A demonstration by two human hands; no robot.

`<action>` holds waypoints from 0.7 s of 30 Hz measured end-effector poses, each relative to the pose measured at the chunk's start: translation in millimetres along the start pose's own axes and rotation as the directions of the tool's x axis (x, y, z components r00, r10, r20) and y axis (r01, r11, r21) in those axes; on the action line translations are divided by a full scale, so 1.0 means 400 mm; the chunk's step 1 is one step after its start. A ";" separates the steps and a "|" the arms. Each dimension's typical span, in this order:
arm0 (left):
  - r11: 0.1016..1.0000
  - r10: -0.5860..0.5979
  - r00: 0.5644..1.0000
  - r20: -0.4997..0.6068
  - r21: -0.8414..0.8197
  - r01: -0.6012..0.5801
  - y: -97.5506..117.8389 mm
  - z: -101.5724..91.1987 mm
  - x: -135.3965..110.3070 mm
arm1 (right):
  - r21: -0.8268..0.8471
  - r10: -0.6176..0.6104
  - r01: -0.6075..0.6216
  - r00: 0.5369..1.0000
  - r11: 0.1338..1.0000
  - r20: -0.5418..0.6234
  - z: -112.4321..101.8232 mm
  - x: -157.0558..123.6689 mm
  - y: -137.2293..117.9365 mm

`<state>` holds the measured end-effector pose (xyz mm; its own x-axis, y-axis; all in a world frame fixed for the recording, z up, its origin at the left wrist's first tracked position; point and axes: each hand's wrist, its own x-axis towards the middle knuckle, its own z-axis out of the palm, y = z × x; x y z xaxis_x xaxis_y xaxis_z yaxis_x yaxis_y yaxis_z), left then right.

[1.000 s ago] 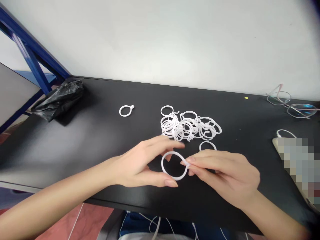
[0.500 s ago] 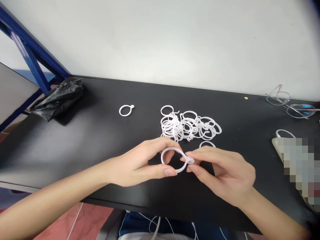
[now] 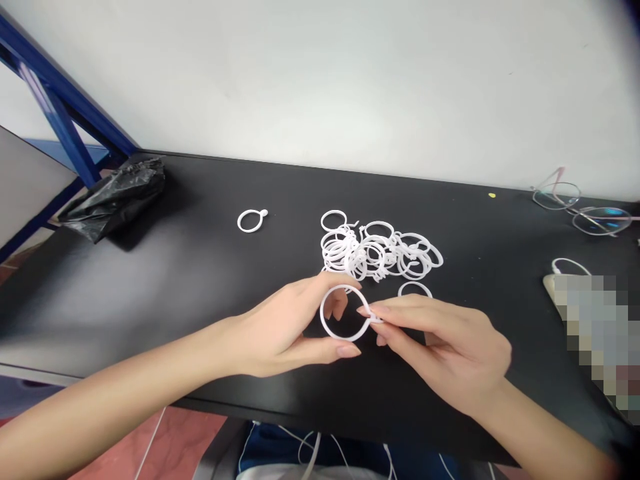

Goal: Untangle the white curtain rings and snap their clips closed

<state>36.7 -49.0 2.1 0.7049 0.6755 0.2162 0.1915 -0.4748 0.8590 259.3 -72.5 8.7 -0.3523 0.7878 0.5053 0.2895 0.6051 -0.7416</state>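
A white plastic ring [image 3: 324, 328] with a small tab is held up in front of me, its loop turned to face me. My left hand [image 3: 295, 327] curves around the loop's left side, the index finger along its top and the thumb along its bottom. My right hand [image 3: 450, 347] pinches the tab where the ring's ends meet, and the fingertips partly cover it. Just beyond my hands lies a tangled pile of similar white rings [image 3: 367, 257]. One loose ring [image 3: 415, 285] is partly hidden behind my right hand.
A single white ring [image 3: 240, 225] lies apart, left of the pile on the black table [image 3: 210, 267]. A crumpled black plastic bag [image 3: 117, 200] sits at the far left. Eyeglasses [image 3: 600, 220] and a phone-like object with a blurred face [image 3: 595, 333] are on the right.
The held ring has turned from tilted to nearly face-on, and its tab now shows edge-on. My left thumb and fingers have spread slightly around it; the pile has not moved.
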 end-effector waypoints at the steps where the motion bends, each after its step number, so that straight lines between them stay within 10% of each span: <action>1: 0.999 0.022 1.000 -0.018 0.033 -0.021 -0.001 0.001 0.000 | 0.001 -0.005 0.005 1.000 1.000 -0.003 0.001 0.000 0.001; 21: 0.988 0.089 0.996 0.021 0.124 -0.091 -0.008 -0.003 -0.001 | -0.271 -0.092 0.189 0.938 0.944 0.334 -0.014 -0.001 0.040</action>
<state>35.0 -47.1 -0.1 0.7334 0.6186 0.2818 0.2097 -0.6002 0.7719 269.1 -62.4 -0.8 -0.6544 0.6448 0.3950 0.4478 0.7514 -0.4847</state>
